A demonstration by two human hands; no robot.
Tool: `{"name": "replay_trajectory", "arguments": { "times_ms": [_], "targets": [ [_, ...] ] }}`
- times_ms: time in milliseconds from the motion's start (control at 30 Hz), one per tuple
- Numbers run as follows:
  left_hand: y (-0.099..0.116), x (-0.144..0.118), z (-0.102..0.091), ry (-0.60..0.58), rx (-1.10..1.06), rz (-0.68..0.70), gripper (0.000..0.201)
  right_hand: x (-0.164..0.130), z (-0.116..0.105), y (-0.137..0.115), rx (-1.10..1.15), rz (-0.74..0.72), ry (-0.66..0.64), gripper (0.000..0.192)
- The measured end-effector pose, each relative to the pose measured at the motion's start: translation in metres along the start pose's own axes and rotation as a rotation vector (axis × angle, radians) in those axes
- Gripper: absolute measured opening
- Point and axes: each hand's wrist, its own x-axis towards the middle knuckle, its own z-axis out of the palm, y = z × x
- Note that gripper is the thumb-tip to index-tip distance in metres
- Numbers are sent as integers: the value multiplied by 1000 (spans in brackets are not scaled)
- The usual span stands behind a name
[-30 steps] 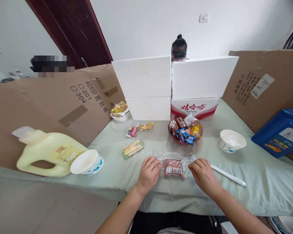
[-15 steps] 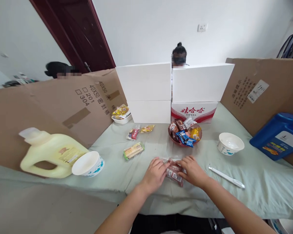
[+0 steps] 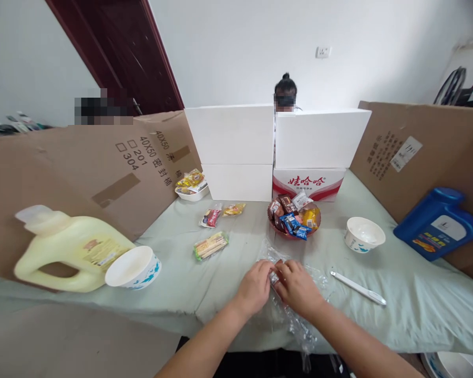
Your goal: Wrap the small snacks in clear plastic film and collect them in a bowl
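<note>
Near the table's front edge, my left hand point(image 3: 255, 286) and my right hand point(image 3: 301, 289) meet over a reddish-brown snack packet point(image 3: 275, 278). Fingers of both hands are closed on it, and they hide most of it. Clear plastic wrap point(image 3: 302, 332) lies spread out crumpled under and around the hands, reaching toward the table edge. Beyond them stands a red bowl point(image 3: 280, 231) full of wrapped snacks. A packet of pale sticks point(image 3: 211, 245) lies to the left of the hands. To the right is a slim white tool point(image 3: 358, 288), perhaps a utility knife.
Two small packets, one red point(image 3: 210, 217) and one yellow point(image 3: 234, 210), lie farther back. Paper bowls point(image 3: 142, 270) stand left and right. A yellow jug point(image 3: 74, 252) and a blue bottle point(image 3: 437, 226) flank the table. White boxes point(image 3: 236, 136) and cardboard point(image 3: 63, 173) wall it in.
The clear plastic has spread out wide around the hands, over the cloth and toward the edge. My hands have drawn closer together on the reddish-brown packet, which is now more hidden.
</note>
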Motion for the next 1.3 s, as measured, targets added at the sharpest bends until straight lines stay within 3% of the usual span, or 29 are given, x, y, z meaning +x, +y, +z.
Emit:
{"name": "replay_trajectory", "arguments": {
  "times_ms": [67, 167, 333, 400, 500, 567, 633, 733, 833, 900, 967, 1033, 1133, 1200, 1300],
  "targets": [
    [-14, -1, 14, -32, 144, -13, 29, 0, 10, 6, -42, 1, -33, 51],
    [-39, -21, 23, -23, 358, -4, 29, -18, 10, 31, -81, 40, -70, 60],
    [-66, -49, 27, 42, 431, 23, 34, -35, -33, 73, -31, 24, -13, 65],
    [-68, -50, 29, 64, 419, 16, 34, -18, -61, 80, -4, 1, 142, 62],
    [-68, -47, 30, 94, 406, 22, 33, 35, -100, 85, -97, 22, 389, 57],
    [-68, -46, 29, 101, 399, 21, 32, 75, -115, 88, -237, 78, 408, 56],
    [-68, -46, 28, 88, 392, 4, 32, 104, -118, 86, -266, 90, 385, 49],
    [-65, -48, 28, 65, 397, -33, 31, 110, -92, 69, -258, 39, 340, 37],
    [-56, -54, 30, 54, 447, -86, 34, 70, -43, 43, -211, -119, 240, 33],
    [-47, -60, 29, 39, 491, -131, 37, 33, -11, 35, -125, -319, 74, 46],
    [-36, -64, 22, -8, 520, -174, 37, 3, 11, 36, -77, -370, -123, 64],
    [-24, -61, 8, -80, 519, -211, 28, -15, 22, 44, -42, -337, -228, 73],
    [-14, -34, -13, -102, 467, -211, 16, -15, 24, 48, 6, -274, -213, 69],
    [-16, -8, -18, -64, 401, -114, 19, -5, 25, 42, 18, -250, -169, 63],
    [-33, 18, -5, -169, 264, 115, 23, 10, 31, 36, -21, -223, -151, 68]
  ]
}}
